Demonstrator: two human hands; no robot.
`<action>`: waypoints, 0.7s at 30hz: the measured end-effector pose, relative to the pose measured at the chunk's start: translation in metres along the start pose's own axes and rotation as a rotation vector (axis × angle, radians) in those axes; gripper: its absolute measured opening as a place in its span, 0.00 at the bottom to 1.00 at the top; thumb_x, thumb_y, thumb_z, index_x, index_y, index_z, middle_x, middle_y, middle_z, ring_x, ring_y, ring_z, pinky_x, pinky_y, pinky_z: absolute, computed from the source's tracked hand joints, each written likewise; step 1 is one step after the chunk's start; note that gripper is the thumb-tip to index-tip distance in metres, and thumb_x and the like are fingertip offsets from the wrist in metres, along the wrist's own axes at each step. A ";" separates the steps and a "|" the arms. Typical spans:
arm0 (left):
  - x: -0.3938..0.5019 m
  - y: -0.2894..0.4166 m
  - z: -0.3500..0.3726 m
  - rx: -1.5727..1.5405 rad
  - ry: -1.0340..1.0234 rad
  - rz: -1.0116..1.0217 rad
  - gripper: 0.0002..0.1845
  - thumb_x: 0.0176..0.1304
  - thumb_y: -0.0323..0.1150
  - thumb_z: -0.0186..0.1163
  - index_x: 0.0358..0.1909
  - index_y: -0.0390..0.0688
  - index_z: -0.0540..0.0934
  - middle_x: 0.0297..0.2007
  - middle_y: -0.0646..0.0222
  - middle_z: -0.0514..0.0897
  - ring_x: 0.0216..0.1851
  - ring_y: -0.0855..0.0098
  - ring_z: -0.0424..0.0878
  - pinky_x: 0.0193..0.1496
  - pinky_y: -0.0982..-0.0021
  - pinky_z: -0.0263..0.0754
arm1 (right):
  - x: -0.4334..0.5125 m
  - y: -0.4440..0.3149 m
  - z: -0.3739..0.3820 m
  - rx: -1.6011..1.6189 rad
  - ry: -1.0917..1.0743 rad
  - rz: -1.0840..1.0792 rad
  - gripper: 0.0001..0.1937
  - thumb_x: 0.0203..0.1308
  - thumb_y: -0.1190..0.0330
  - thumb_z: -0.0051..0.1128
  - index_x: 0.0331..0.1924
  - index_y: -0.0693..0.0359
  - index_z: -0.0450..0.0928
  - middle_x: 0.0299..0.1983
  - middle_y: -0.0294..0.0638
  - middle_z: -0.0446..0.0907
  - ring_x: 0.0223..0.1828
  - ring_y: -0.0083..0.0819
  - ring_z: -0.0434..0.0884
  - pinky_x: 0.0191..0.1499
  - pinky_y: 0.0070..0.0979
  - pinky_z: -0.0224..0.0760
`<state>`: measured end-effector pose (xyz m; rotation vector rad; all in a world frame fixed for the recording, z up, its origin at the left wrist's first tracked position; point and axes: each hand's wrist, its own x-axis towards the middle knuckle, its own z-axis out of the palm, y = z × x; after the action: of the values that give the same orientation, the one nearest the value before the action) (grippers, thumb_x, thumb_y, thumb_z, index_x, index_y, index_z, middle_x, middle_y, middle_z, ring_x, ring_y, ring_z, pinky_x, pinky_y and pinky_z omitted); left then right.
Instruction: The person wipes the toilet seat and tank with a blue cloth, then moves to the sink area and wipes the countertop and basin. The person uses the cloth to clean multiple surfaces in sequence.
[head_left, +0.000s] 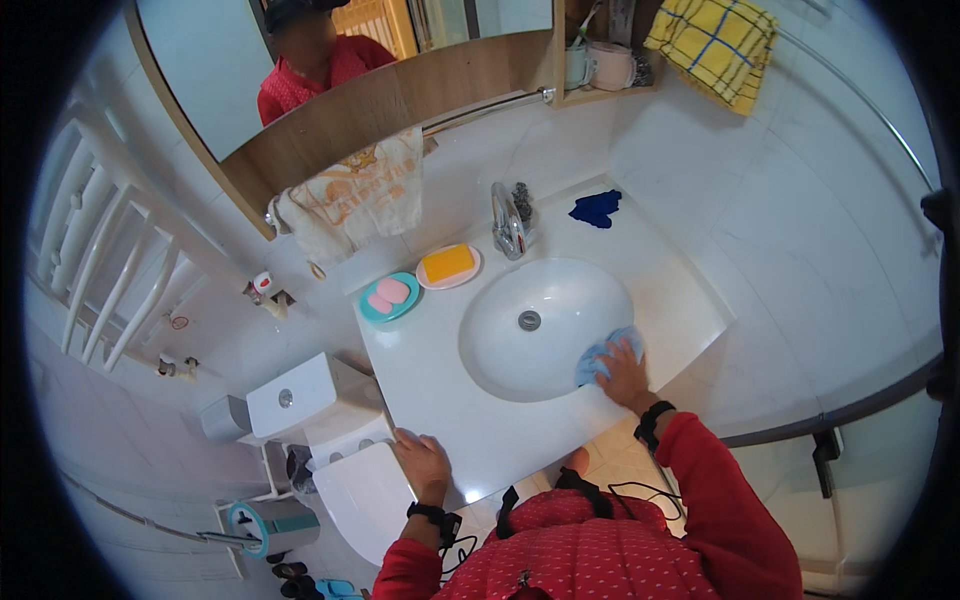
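A light blue cloth (600, 354) lies bunched over the front right rim of the white washbasin (495, 352). My right hand (624, 375) presses down on this cloth, fingers spread across it. At the left front edge of the white countertop (450, 390) rests my left hand (424, 461), with no object visible in it; its fingertips are partly hidden. The basin holds a metal drain (529, 321), and a chrome faucet (509, 225) stands behind it.
Left of the faucet sit a pink dish with an orange soap bar (448, 264) and a turquoise dish (386, 313) with pink soaps. A dark blue cloth (597, 208) lies at the back right. The toilet (364, 495) adjoins the counter's left side. A mirror cabinet (420, 75) hangs above.
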<state>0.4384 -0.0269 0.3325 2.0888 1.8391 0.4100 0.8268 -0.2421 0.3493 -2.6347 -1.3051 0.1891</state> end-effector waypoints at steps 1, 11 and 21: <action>-0.001 0.000 -0.001 0.022 0.046 0.054 0.34 0.69 0.41 0.47 0.71 0.31 0.56 0.61 0.42 0.69 0.63 0.43 0.68 0.64 0.47 0.65 | -0.010 -0.016 0.004 0.018 -0.019 -0.012 0.24 0.62 0.50 0.55 0.62 0.42 0.75 0.72 0.39 0.64 0.77 0.48 0.52 0.69 0.73 0.38; -0.023 0.012 -0.018 0.122 -0.010 0.667 0.35 0.64 0.43 0.54 0.71 0.38 0.63 0.74 0.51 0.58 0.78 0.49 0.48 0.75 0.35 0.32 | -0.071 -0.131 0.004 0.087 -0.125 -0.383 0.27 0.67 0.48 0.52 0.69 0.36 0.66 0.76 0.38 0.58 0.78 0.45 0.50 0.71 0.70 0.36; -0.021 0.013 -0.012 0.130 -0.064 0.611 0.37 0.64 0.46 0.55 0.72 0.40 0.63 0.75 0.52 0.58 0.78 0.49 0.47 0.74 0.32 0.33 | -0.079 -0.044 -0.024 0.054 -0.100 -0.341 0.26 0.65 0.50 0.55 0.66 0.38 0.70 0.74 0.40 0.60 0.77 0.46 0.53 0.69 0.67 0.46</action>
<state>0.4427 -0.0491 0.3487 2.6991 1.1851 0.3624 0.7502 -0.2817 0.3853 -2.3381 -1.7295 0.3019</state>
